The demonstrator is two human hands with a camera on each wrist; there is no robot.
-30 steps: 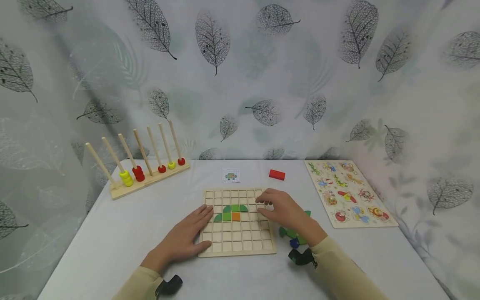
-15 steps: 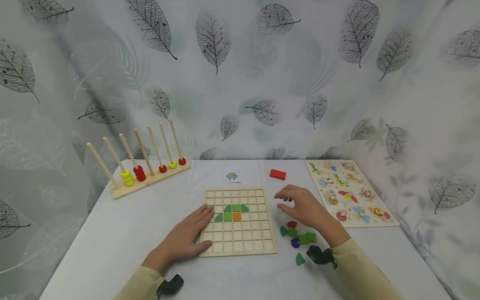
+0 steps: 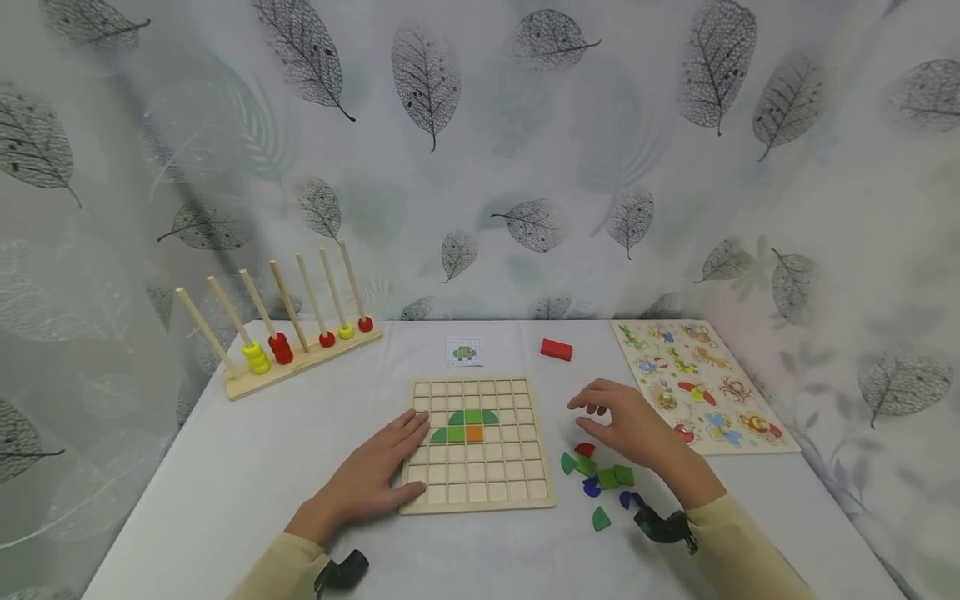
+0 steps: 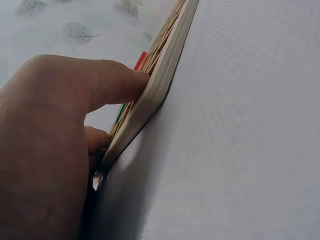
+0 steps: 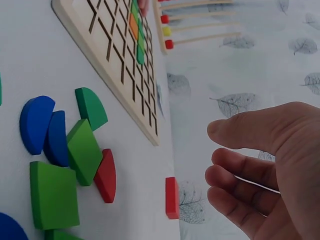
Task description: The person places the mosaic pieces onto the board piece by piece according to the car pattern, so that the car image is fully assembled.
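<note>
White table [image 3: 247, 467]: left hand [image 3: 371, 479] flat, right hand [image 3: 633, 429] hovering.

The left hand [image 3: 369, 481] rested flat on the grid board [image 3: 478, 443]; the right hand [image 3: 630, 425] hovered, seemingly empty, above loose coloured pieces [image 3: 600, 478].

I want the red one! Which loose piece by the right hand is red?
The small red curved piece, the loose piece nearest the right hand and at the far end of the pile. The pieces around it are green or blue.
</note>
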